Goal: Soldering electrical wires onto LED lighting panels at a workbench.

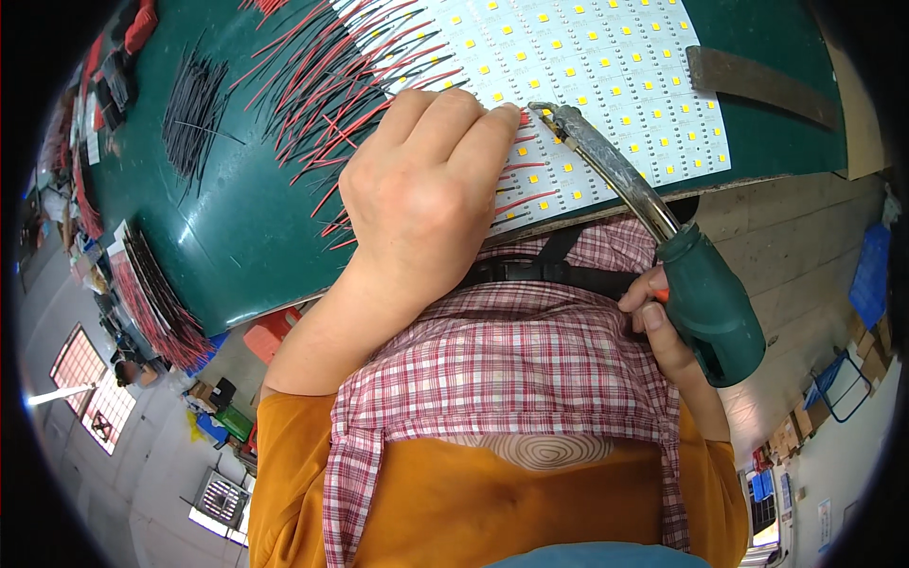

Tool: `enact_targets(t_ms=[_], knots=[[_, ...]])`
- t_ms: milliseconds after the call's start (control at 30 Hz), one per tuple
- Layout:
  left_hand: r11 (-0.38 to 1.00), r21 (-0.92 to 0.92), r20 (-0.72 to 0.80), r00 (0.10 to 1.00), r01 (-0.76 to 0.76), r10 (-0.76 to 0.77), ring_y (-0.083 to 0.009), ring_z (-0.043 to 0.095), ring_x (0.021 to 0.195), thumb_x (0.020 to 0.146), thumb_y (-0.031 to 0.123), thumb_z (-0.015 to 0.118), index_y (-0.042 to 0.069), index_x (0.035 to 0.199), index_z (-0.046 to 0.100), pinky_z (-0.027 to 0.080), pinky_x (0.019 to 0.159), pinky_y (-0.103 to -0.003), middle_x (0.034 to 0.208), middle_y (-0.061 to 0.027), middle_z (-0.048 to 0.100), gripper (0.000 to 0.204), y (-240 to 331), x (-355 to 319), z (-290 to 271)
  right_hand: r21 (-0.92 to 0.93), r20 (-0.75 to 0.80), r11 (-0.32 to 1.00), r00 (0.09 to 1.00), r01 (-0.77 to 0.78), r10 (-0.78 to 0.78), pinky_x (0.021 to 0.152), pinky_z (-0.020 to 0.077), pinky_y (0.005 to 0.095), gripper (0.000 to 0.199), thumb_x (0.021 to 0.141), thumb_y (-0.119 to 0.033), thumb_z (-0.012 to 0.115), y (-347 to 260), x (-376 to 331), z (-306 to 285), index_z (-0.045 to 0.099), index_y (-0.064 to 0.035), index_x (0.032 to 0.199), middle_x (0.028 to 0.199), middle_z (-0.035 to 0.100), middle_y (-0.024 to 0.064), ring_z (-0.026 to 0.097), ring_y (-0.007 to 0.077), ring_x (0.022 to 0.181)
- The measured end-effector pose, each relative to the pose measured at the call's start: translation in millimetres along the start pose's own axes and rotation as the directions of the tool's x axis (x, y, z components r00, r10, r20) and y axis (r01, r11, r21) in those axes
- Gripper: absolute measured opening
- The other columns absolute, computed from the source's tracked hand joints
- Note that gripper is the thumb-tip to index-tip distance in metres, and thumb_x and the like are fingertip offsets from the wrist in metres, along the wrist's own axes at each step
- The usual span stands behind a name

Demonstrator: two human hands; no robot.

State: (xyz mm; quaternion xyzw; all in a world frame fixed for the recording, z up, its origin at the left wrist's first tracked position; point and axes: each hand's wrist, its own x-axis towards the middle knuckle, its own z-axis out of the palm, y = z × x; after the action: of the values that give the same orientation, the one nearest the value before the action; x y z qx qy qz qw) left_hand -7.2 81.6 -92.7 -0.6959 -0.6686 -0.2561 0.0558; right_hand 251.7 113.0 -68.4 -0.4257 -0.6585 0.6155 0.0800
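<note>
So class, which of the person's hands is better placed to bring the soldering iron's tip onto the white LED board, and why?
Right. The right hand grips the soldering iron by its green handle, its tip just above the white LED board. The left hand lies on the board, fingertips beside the tip, on the red wires.

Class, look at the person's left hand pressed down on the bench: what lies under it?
Under the left hand lie white LED strips and red wires, on the green bench. The hand covers the strip ends, so the exact spot the fingertips press cannot be seen.
</note>
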Motion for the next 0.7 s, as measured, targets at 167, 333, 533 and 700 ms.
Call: enact_targets(t_ms=[167, 333, 533, 700], knots=[[0.999, 0.05, 0.026, 1.0, -0.01, 0.008, -0.0176, 0.055, 0.069, 0.061, 0.008, 0.063, 0.007, 0.084, 0.067, 0.046, 0.051, -0.028, 0.074, -0.0011, 0.055, 0.023, 1.9, 0.9, -2.2, -0.069, -0.037, 0.995, 0.997, 0.065, -0.068, 0.069, 0.0478, 0.0284, 0.004, 0.08, -0.003, 0.062, -2.4, 2.5, 1.9, 0.064, -0.0061, 0.079, 0.076, 0.065, 0.0035, 0.061, 0.0198, 0.073], [0.999, 0.037, 0.044, 0.999, 0.029, -0.031, -0.0192, 0.056, 0.067, 0.063, 0.001, 0.065, 0.007, 0.084, 0.068, 0.046, 0.053, -0.029, 0.073, -0.0022, 0.056, 0.022, 6.7, 4.3, -6.3, 0.247, 0.021, 0.965, 0.996, -0.092, 0.09, 0.066, 0.0464, 0.0257, 0.005, 0.085, -0.006, 0.061, -1.1, -3.9, -0.7, 0.062, -0.0029, 0.087, 0.082, 0.064, 0.0039, 0.058, 0.0126, 0.074], [0.996, 0.02, 0.087, 0.993, 0.082, -0.083, -0.0205, 0.057, 0.067, 0.065, -0.005, 0.067, 0.007, 0.086, 0.069, 0.046, 0.056, -0.03, 0.073, -0.0032, 0.058, 0.025, 10.1, 4.2, -9.1, 0.109, 0.053, 0.989, 0.993, 0.098, -0.104, 0.057, 0.0437, 0.026, 0.039, 0.092, -0.023, 0.052, 10.5, -0.4, 0.2, 0.039, -0.0059, 0.124, 0.081, 0.059, 0.0122, 0.048, 0.011, 0.061], [0.998, 0.057, -0.095, 0.995, -0.032, 0.037, -0.0189, 0.056, 0.07, 0.062, 0.006, 0.063, 0.008, 0.082, 0.067, 0.047, 0.055, -0.03, 0.077, -0.001, 0.057, 0.021, -7.6, 7.6, -6.9, 0.108, 0.033, 0.991, 0.996, 0.074, -0.078, 0.057, 0.0434, 0.0251, 0.038, 0.091, -0.023, 0.052, 9.4, 0.2, 0.5, 0.04, -0.0046, 0.122, 0.081, 0.059, 0.0117, 0.048, 0.0106, 0.062]])
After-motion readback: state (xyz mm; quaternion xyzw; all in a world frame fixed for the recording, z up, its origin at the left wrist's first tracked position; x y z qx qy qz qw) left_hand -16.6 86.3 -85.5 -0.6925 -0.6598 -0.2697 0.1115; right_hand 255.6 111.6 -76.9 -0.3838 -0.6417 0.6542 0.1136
